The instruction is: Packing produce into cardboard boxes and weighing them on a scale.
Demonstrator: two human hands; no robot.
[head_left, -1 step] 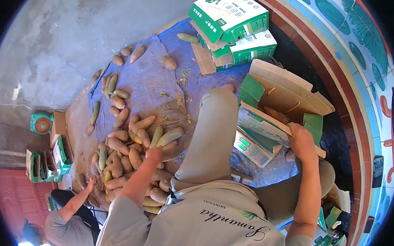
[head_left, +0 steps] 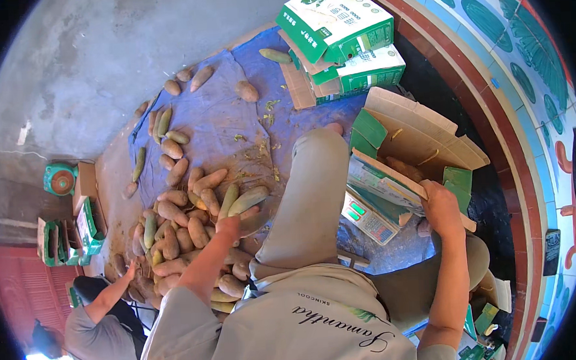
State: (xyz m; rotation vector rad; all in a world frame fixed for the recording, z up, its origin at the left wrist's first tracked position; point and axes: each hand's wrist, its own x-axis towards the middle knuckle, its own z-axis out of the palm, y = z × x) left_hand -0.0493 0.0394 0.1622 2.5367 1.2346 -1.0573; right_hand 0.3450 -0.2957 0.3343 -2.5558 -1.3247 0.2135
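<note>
Thick, cucumber-like vegetables, brown and green, lie in a heap on the floor to my left. My left hand is at the heap's right side, closed on a brownish cucumber-like vegetable beside my knee; its fingers are partly hidden. On my right, an open cardboard box rests on a scale with a lit green display. My right hand grips the box's near edge, fingers over the rim. Something brown lies inside the box.
Two green and white boxes are stacked at the far right on a blue sheet. Another person's hand touches the heap's left side. Green cartons and a small turquoise device stand far left. A tiled wall curves along the right.
My left hand has shifted very slightly to the right at the heap. My right hand stays on the box edge.
</note>
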